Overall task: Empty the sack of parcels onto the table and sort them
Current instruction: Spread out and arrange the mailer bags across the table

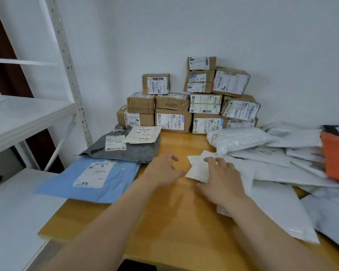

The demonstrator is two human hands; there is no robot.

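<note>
A small white packet (pixel 197 166) lies at the middle of the wooden table (pixel 176 222). My right hand (pixel 221 182) holds it, fingers on top and thumb at its near edge. Just to its left, my left hand (pixel 162 169) hovers over the bare wood with loosely curled fingers and holds nothing. A heap of white mailer bags (pixel 266 165) spreads over the right side, with an orange parcel (pixel 335 161) at the far right. On the left lie a blue mailer (pixel 90 178) and a grey mailer (pixel 133 147) with a small white envelope on it. No sack is in view.
Several labelled cardboard boxes (pixel 186 106) are stacked against the back wall. White metal shelving (pixel 27 118) stands to the left of the table, its upright post close to the grey mailer. The blue mailer overhangs the table's left edge.
</note>
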